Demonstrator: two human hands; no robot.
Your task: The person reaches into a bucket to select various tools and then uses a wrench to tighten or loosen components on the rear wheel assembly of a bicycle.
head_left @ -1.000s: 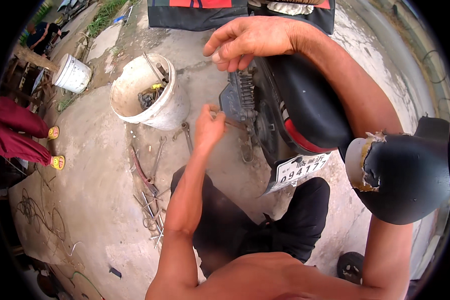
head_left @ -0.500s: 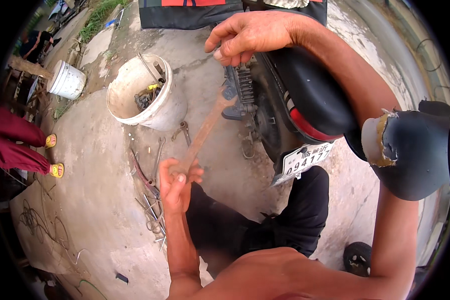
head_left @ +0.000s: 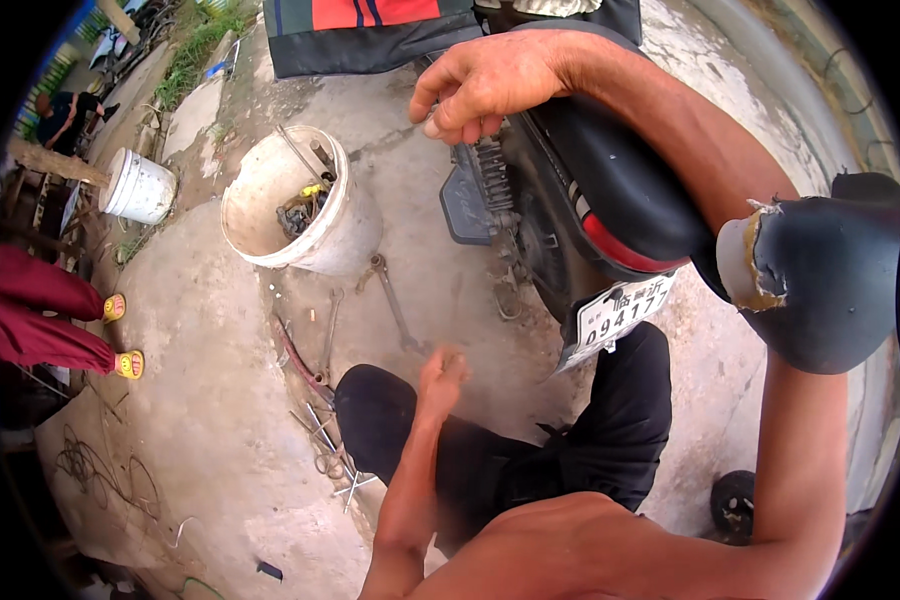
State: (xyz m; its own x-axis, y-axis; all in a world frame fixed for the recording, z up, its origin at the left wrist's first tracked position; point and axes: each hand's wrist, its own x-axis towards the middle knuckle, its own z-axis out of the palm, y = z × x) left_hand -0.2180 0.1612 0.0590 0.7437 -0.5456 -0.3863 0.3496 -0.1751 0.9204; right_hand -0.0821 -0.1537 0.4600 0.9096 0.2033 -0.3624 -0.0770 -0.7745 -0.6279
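My left hand [head_left: 444, 382] is closed and smeared by motion, low in front of my knee. A faint rusty streak above it is the open-ended wrench [head_left: 457, 295], too blurred to show its full shape. My right hand [head_left: 490, 88] hangs with loosely bent fingers, slightly apart and holding nothing that I can see. Its forearm passes over the black seat [head_left: 620, 180] of a two-wheeler. Below the fingers are its grey side cover [head_left: 463, 205] and a coil spring [head_left: 495, 175]. A red tail light [head_left: 625, 245] and a white number plate [head_left: 615, 318] face me.
A dirty white bucket [head_left: 355, 225] holds metal parts. Wrenches [head_left: 395, 305] and thin rods [head_left: 320, 430] lie on the concrete. A torn black padded piece [head_left: 830, 285] hides my right elbow. At left stand a person in maroon trousers [head_left: 45, 310] and another bucket [head_left: 140, 187].
My left hand has moved right and slightly down, and the wrench, clear before, is now only a blurred streak. The right hand has hardly moved. The view has shifted slightly.
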